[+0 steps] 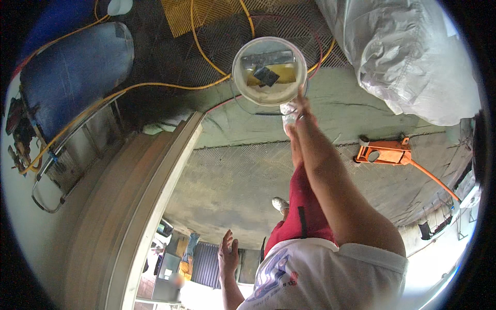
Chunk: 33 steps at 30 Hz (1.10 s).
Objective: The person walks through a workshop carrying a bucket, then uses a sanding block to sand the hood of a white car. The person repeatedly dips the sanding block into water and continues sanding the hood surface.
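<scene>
My right hand (pixel 304 109) reaches forward and is closed on the rim of a round, whitish bucket (pixel 274 97). Inside the bucket lie a small dark block (pixel 266 76), a yellowish piece (pixel 285 74) and a long grey-black piece (pixel 268 57); their exact kinds are unclear. A thin wire handle hangs below the bucket's rim. Low by my side, my left hand (pixel 227 253) is open and holds nothing, its fingers apart.
A yellow hose (pixel 170 84) winds across the ribbed floor mats. An orange floor jack (pixel 385 153) stands at right, below a silver cover (pixel 413 67). At left are a large blue rounded object (pixel 77 72) and a metal frame. Another person (pixel 187 258) is at lower left.
</scene>
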Each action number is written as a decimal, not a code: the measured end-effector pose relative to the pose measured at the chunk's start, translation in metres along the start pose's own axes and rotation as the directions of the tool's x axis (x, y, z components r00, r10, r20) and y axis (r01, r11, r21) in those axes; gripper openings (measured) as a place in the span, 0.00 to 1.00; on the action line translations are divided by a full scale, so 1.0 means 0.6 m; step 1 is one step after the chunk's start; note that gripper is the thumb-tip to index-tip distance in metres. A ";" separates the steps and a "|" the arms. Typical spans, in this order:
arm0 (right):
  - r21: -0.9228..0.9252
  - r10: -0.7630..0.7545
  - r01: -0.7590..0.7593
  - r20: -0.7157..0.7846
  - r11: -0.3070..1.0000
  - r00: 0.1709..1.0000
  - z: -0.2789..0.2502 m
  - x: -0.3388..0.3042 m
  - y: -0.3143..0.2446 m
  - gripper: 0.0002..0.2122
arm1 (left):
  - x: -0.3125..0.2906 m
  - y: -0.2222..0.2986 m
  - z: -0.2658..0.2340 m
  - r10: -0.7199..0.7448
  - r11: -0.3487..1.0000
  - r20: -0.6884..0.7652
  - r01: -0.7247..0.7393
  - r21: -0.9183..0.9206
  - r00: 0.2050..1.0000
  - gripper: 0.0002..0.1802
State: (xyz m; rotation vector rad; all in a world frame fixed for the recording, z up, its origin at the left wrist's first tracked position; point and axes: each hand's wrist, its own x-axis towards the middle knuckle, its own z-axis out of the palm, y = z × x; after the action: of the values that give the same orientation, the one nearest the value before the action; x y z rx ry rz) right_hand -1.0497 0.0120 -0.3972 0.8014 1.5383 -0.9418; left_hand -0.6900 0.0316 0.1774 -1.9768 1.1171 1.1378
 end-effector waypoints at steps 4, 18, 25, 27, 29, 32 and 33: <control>0.469 0.079 -0.085 0.031 0.879 0.996 0.092 -0.161 0.021 0.54 | 0.006 -0.032 0.003 0.026 0.999 0.006 -0.026 0.023 1.000 0.27; 0.804 -0.234 0.206 -0.085 0.558 0.968 0.117 -0.399 -0.056 0.24 | 0.038 -0.408 -0.080 0.098 0.995 -0.124 -0.100 -0.009 0.987 0.26; 0.550 -0.258 0.411 -0.336 0.727 0.906 -0.077 -0.511 0.167 0.34 | 0.192 -0.569 -0.246 0.232 0.960 0.069 -0.240 0.143 0.970 0.24; 0.500 -0.305 0.476 -0.387 0.724 0.870 -0.134 -0.538 0.261 0.32 | 0.257 -0.552 -0.282 0.296 0.933 0.110 -0.312 0.178 0.949 0.23; 0.244 -0.246 0.436 -0.550 0.866 0.798 -0.179 -0.604 0.332 0.39 | 0.311 -0.508 -0.318 0.400 0.885 0.102 -0.413 0.216 0.911 0.23; 0.250 -0.185 0.438 -0.651 0.864 0.736 -0.278 -0.662 0.463 0.39 | 0.364 -0.389 -0.362 0.590 0.753 0.138 -0.604 0.261 0.796 0.22; 0.288 -0.166 0.425 -0.628 0.858 0.760 -0.306 -0.698 0.504 0.39 | 0.374 -0.351 -0.368 0.656 0.698 0.143 -0.667 0.258 0.741 0.21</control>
State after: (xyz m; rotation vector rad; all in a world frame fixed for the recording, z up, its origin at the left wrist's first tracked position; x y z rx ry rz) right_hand -0.7979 0.3123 -0.0134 1.2597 2.0852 -1.3852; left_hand -0.3566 -0.1289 0.0968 -1.3193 1.9487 1.2420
